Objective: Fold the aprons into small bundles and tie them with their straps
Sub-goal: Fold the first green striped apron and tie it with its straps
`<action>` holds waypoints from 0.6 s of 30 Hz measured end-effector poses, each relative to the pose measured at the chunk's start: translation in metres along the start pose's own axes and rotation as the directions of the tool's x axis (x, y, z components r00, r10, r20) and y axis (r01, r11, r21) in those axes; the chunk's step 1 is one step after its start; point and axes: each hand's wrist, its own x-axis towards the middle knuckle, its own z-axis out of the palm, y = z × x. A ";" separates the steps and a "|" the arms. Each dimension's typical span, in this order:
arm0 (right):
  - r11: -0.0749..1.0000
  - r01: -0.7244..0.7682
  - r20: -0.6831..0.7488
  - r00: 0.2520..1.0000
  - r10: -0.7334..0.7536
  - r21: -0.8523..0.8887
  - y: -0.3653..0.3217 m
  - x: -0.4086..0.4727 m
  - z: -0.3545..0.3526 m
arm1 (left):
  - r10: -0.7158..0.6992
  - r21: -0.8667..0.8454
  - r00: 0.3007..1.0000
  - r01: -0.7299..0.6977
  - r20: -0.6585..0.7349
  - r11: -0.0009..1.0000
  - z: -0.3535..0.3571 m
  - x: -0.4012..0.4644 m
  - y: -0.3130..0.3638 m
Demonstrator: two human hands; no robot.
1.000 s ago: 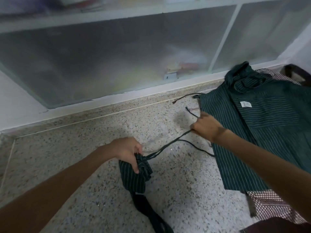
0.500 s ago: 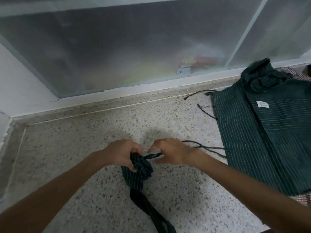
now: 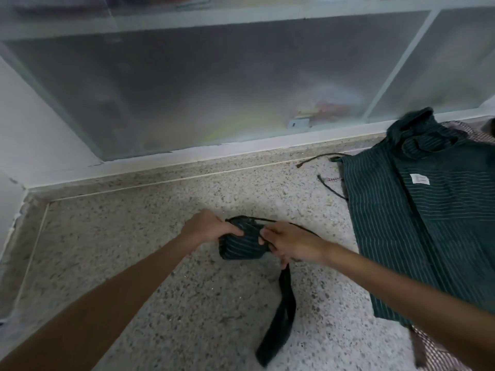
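head | left hand (image 3: 206, 228) grip – pinching apron bundle (image 3: 242, 246) | right hand (image 3: 288, 243) grip – same

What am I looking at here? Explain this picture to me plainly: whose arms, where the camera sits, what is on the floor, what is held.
There is no machine: a person wears a camera on the head, looking down at their own arms. The left hand and right hand both grip a small rolled bundle of dark green striped apron, with a thin strap running over it and a wider band trailing on the speckled stone surface. To the right lies another green striped apron, spread flat, not yet folded.
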 end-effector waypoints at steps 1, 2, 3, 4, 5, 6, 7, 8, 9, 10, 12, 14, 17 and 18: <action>0.995 0.004 -0.042 0.999 0.000 0.101 0.003 -0.010 0.005 | -0.020 -0.081 1.000 0.020 -0.004 0.997 -0.001 0.001 0.003; 0.978 0.010 -0.073 0.997 0.005 0.208 0.008 -0.021 0.009 | -0.029 -0.163 1.000 0.030 0.009 0.986 -0.001 0.000 0.008; 0.947 0.011 -0.081 0.997 0.016 0.320 0.015 -0.032 0.014 | -0.036 -0.254 0.999 0.044 0.034 0.966 0.000 0.000 0.013; 0.909 0.009 -0.063 0.998 0.019 0.417 0.023 -0.041 0.022 | -0.051 -0.337 0.997 0.066 0.051 0.939 -0.001 -0.002 0.017; 0.868 0.007 -0.028 1.000 0.008 0.497 0.032 -0.048 0.029 | -0.060 -0.404 0.996 0.080 0.062 0.911 -0.002 -0.003 0.021; 0.829 -0.001 0.023 1.000 -0.015 0.559 0.042 -0.053 0.037 | -0.065 -0.447 0.995 0.092 0.075 0.890 -0.003 -0.004 0.024; 0.791 -0.014 0.081 0.996 -0.045 0.611 0.052 -0.056 0.045 | -0.070 -0.473 0.993 0.107 0.095 0.874 -0.006 -0.004 0.026; 0.756 -0.029 0.129 0.989 -0.074 0.654 0.062 -0.057 0.051 | -0.081 -0.490 0.990 0.128 0.117 0.862 -0.011 -0.005 0.027; 0.718 -0.044 0.160 0.983 -0.094 0.695 0.071 -0.059 0.057 | -0.094 -0.498 0.985 0.154 0.144 0.853 -0.016 -0.006 0.029; 0.672 -0.064 0.182 0.977 -0.107 0.738 0.079 -0.059 0.060 | -0.103 -0.509 0.978 0.182 0.180 0.841 -0.023 -0.005 0.030; 0.535 -0.111 0.206 0.971 -0.120 0.837 0.097 -0.059 0.069 | -0.097 -0.519 0.952 0.242 0.291 0.820 -0.033 -0.007 0.031; 0.446 -0.133 0.208 0.970 -0.122 0.885 0.113 -0.056 0.075 | -0.048 -0.497 0.915 0.261 0.400 0.828 -0.041 -0.011 0.033; 0.486 -0.133 0.176 0.984 -0.042 0.864 0.125 -0.049 0.074 | 0.066 -0.399 0.842 0.184 0.536 0.898 -0.048 -0.022 0.034; 0.516 -0.123 0.165 0.986 -0.037 0.848 0.126 -0.047 0.070 | 0.094 -0.351 0.813 0.142 0.575 0.925 -0.048 -0.024 0.033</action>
